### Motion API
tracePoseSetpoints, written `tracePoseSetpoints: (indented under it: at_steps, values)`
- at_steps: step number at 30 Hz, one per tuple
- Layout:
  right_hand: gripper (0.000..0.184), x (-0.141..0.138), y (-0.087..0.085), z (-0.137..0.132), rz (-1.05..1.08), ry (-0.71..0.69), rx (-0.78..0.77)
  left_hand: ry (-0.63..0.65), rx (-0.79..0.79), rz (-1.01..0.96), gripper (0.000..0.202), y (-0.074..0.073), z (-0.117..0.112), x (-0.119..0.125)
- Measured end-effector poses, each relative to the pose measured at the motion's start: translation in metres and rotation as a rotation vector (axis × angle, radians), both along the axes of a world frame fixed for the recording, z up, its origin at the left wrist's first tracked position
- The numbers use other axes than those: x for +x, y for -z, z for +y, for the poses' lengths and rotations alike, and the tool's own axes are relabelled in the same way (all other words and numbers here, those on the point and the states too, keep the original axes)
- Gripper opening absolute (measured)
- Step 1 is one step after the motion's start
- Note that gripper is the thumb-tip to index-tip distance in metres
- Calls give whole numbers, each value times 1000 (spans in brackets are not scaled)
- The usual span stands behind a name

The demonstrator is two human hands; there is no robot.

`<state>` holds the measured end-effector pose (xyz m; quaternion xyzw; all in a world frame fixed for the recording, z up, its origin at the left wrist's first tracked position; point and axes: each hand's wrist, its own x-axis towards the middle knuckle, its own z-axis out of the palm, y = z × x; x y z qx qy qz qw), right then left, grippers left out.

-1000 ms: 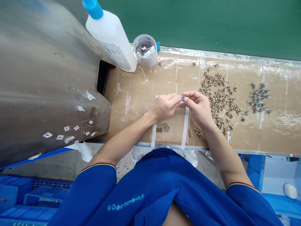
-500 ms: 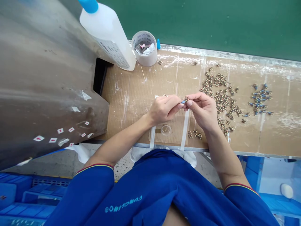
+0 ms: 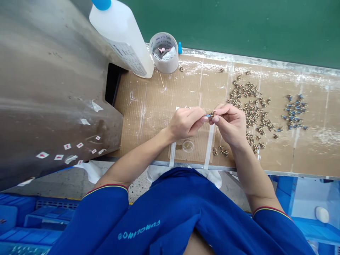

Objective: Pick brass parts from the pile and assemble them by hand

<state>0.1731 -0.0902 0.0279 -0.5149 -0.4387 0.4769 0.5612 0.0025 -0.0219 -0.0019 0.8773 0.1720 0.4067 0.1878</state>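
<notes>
Above the cardboard-covered bench, my left hand (image 3: 185,122) and my right hand (image 3: 230,123) meet fingertip to fingertip. Between them is a small part (image 3: 211,115), blue at the left end and brassy-dark at the right. My left thumb and forefinger pinch the blue end; my right fingertips close on the brassy end. Its exact kind is too small to tell. To the right lies a wide heap of small brassy parts (image 3: 251,113). Beyond that is a group of similar parts with blue ends (image 3: 295,111). A small clear round dish (image 3: 188,146) sits below my hands.
A white bottle with a blue cap (image 3: 124,39) stands at the back left, beside a tape-roll tub (image 3: 170,65) holding scraps. A thin stick (image 3: 162,80) lies before them. A metal panel (image 3: 61,88) borders the left side. Blue crates (image 3: 47,216) are below the bench.
My right fingers have shifted slightly right along the small part, so more of it shows between the hands. The left hand stays nearly still.
</notes>
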Motion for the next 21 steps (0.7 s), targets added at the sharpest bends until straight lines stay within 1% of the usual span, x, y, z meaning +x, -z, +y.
tracePoseSetpoints:
  at_steps: [6, 10, 12, 14, 17, 21]
  values:
    - [42, 5, 2, 4, -3, -24, 34, 70, -106, 72, 50, -1, 4, 1]
    - [44, 6, 2, 3, -38, -10, -16, 120, -167, 9, 48, 0, 6, 2]
    - [46, 5, 3, 3, -64, 9, -42, 140, -221, -10, 48, 0, 7, 2]
    - [48, 5, 5, 4, -65, 8, -33, 161, -284, -13, 49, 0, 8, 2]
    - [49, 6, 9, 7, -25, -42, -3, 200, -349, -23, 48, 1, 9, 2]
    - [51, 8, 12, 11, -23, -126, -37, 239, -359, 7, 46, 4, 11, 1]
